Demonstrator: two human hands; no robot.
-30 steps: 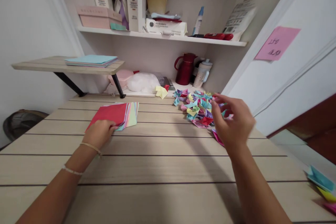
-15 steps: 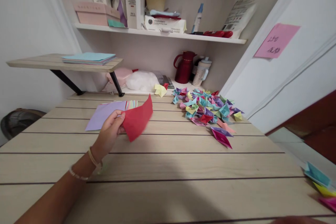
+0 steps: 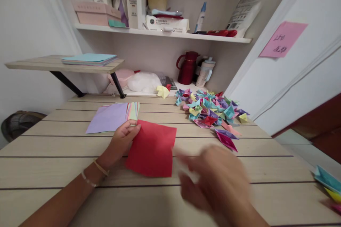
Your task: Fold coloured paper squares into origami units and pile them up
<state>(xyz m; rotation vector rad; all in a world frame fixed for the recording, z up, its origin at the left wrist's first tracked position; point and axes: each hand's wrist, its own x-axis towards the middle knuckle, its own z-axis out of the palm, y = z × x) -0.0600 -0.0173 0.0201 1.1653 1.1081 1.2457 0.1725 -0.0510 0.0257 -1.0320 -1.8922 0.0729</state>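
A red paper square [image 3: 152, 149] lies flat on the wooden table [image 3: 170, 198] in front of me. My left hand [image 3: 123, 141] pinches its upper left corner. My right hand [image 3: 215, 181] hovers low at the sheet's right side; motion smears it, though its fingers look spread with nothing in them. Behind my left hand lies a stack of coloured paper [image 3: 112, 117] with a lilac sheet on top.
A heap of several small folded paper boats [image 3: 210, 110] covers the table's far right. More folded pieces [image 3: 329, 184] sit at the right edge. A red jug [image 3: 188, 68] and a cup [image 3: 205, 72] stand at the back under a loaded shelf [image 3: 162, 34]. A side shelf [image 3: 64, 64] juts out on the left.
My left hand lifted the red sheet off the stack and laid it flat nearer to me. My right hand left the boat heap, dropped out of view, then came in toward the sheet.
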